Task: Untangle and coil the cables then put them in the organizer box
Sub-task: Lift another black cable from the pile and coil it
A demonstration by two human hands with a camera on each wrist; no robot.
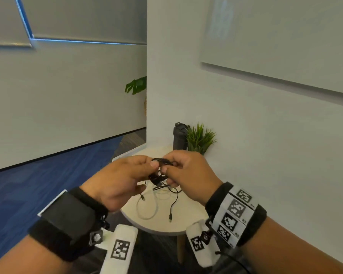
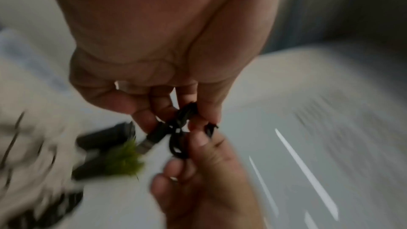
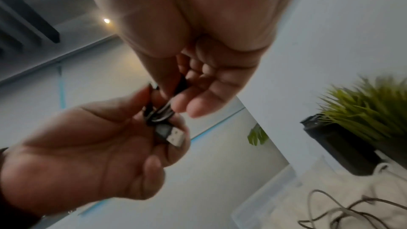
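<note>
Both hands hold a small black cable coil (image 1: 158, 176) in the air above the round white table (image 1: 188, 224). My left hand (image 1: 147, 175) grips the coil from the left, and the coil's USB plug (image 3: 174, 137) rests against its fingers. From the right, my right hand (image 1: 167, 171) pinches the strands (image 3: 155, 117) between thumb and fingers. A loose black end (image 1: 170, 216) hangs down to the table. A white cable (image 1: 149, 206) lies in loose loops under the hands. A clear organizer box (image 3: 264, 203) stands at the table's far left edge (image 1: 127, 153).
A dark bottle (image 1: 179, 137) and a small green plant (image 1: 200, 138) stand at the back of the table against the white wall. Blue carpet lies to the left. More loose cable (image 3: 343, 213) lies on the tabletop.
</note>
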